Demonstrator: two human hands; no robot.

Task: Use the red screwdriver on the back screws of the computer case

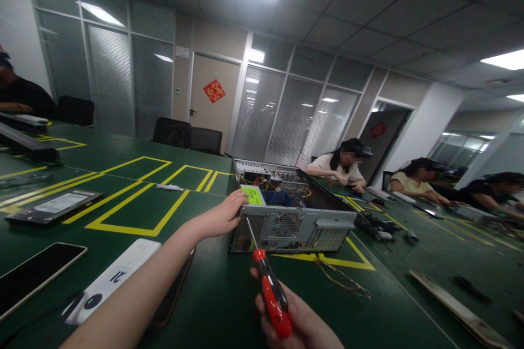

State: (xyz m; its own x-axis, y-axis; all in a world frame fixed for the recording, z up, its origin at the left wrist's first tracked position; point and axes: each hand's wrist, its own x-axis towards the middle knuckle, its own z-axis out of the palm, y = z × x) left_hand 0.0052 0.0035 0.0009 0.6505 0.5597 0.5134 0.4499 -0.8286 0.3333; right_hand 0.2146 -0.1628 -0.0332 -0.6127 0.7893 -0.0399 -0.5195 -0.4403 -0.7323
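An opened computer case lies on its side on the green table, its rear panel facing me and its wires and boards showing. A power supply with a yellow-green label sits in its near left corner. My left hand grips that corner, fingers over the top edge beside the label. In my right hand is a red and black screwdriver. Its thin shaft points up at the rear panel on the left side; whether the tip sits in a screw is too small to tell.
A hard drive, a black phone and a white device marked 21 lie at left. A thin cable loop lies before the case. Dark cables are at right. Several people sit around the table.
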